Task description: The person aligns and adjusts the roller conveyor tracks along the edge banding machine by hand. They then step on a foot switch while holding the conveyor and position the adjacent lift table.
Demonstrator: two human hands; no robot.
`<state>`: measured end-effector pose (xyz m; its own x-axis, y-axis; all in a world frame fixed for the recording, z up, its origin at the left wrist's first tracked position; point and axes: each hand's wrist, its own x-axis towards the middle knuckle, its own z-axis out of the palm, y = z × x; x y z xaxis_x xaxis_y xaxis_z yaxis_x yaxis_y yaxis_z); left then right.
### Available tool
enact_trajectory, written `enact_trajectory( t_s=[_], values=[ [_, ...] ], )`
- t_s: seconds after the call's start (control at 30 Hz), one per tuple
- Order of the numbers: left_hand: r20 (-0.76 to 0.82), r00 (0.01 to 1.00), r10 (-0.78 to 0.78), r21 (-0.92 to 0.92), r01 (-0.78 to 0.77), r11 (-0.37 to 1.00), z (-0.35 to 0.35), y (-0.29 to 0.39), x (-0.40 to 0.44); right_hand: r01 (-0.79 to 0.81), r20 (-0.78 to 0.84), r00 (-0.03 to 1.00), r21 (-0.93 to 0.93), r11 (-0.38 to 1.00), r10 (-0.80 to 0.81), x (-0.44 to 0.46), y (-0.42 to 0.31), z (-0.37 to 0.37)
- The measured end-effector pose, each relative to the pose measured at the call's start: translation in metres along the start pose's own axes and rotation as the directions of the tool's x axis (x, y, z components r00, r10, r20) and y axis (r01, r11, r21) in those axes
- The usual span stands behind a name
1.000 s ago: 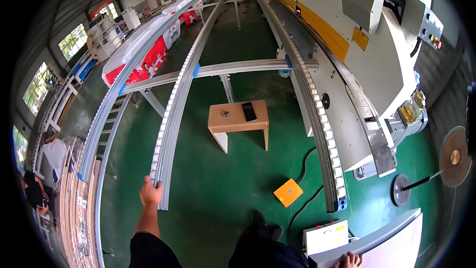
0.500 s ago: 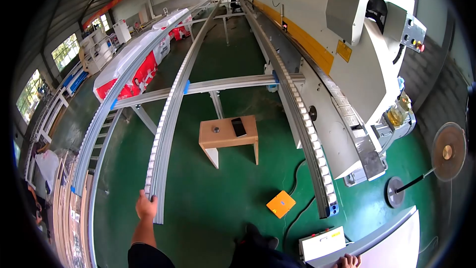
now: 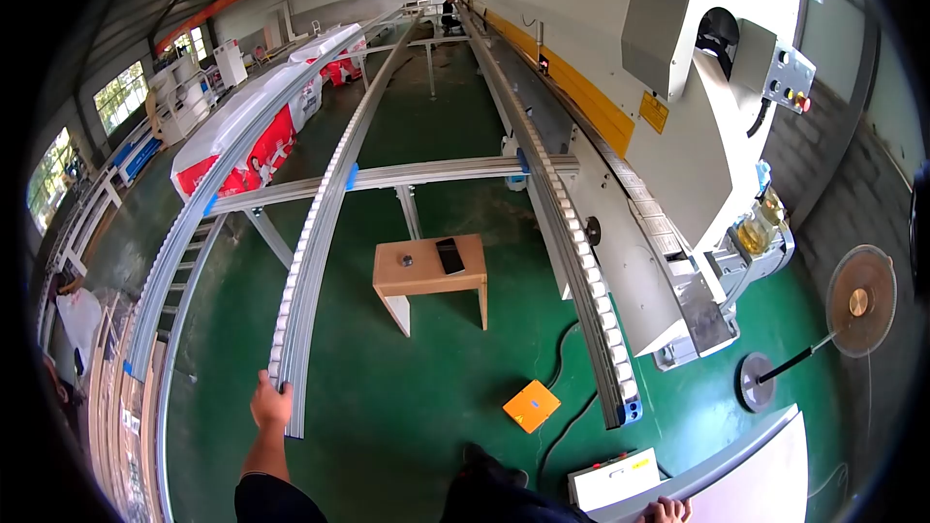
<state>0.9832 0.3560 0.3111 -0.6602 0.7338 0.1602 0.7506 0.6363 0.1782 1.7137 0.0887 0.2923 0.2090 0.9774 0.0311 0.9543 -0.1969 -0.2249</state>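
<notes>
Roller rail, middle one of three, runs away from me on my left; its near end is beside my knees, over the green floor. Left hand curled round that end, thumb on one side, fingers on the other, so partly closed on it. Right hand low at the frame edge, fingers bent over the grey rim of a white panel; palm hidden, cannot tell whether it grips or just leans.

Progress, my judgement: frame looks put up. Held rail and right-hand rail both meet the cross-beam, blue pieces at the joints, rollers lined along both. Whether the held rail is fixed or loose, cannot tell; what is left to do, cannot tell either.

Containers: plastic bag at far left, contents not readable. Orange box on the floor near a cable, looks closed. White box beside the panel, inside not visible. Clear cup on the machine, yellowish within, perhaps oil. Wooden stool between the rails bears a phone and a small round object.
</notes>
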Motion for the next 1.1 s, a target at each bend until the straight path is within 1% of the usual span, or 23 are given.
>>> enact_trajectory(
  t_s=[0.1, 0.3, 0.47, 0.6, 0.67, 0.87, 0.9, 0.97, 1.1],
  values=[
    [-0.014, 1.0, 0.012, 0.014, -0.012, 1.0, 0.003, -0.002, 0.002, 0.012, -0.01, 1.0, -0.01, 1.0, -0.012, 0.0, 0.002, 0.002],
    [-0.008, 0.999, 0.035, 0.025, -0.035, 0.999, 0.005, -0.004, 0.005, -0.035, 0.039, 0.999, -0.058, 0.998, 0.038, 0.001, -0.003, -0.002],
    [-0.011, 0.999, 0.032, 0.027, -0.032, 0.999, 0.004, -0.005, 0.004, -0.028, 0.071, 0.997, -0.043, 0.999, 0.031, 0.003, -0.008, -0.009],
    [0.034, 0.999, 0.001, 0.033, -0.002, 0.999, 0.006, -0.005, 0.006, -0.015, 0.069, 0.997, -0.026, 1.0, 0.017, 0.006, -0.011, -0.012],
    [0.003, 1.0, 0.022, 0.017, -0.022, 1.0, 0.009, -0.008, 0.007, -0.015, 0.078, 0.997, -0.023, 1.0, 0.017, 0.008, -0.013, -0.014],
    [0.02, 0.999, 0.038, 0.046, -0.039, 0.998, 0.007, -0.009, 0.007, 0.033, 0.041, 0.999, -0.076, 0.997, -0.03, 0.009, -0.01, -0.008],
    [0.005, 0.999, 0.04, 0.049, -0.04, 0.998, 0.01, -0.011, 0.009, 0.031, 0.018, 0.999, -0.086, 0.996, -0.029, 0.006, -0.004, 0.0],
    [0.024, 0.999, 0.04, 0.043, -0.041, 0.998, 0.012, -0.011, 0.009, 0.015, 0.016, 1.0, -0.077, 0.997, -0.014, 0.001, -0.001, 0.001],
    [0.026, 0.999, 0.022, 0.03, -0.023, 0.999, 0.005, -0.006, 0.007, 0.001, 0.063, 0.998, -0.082, 0.997, 0.004, 0.004, -0.007, -0.009]
  ],
)
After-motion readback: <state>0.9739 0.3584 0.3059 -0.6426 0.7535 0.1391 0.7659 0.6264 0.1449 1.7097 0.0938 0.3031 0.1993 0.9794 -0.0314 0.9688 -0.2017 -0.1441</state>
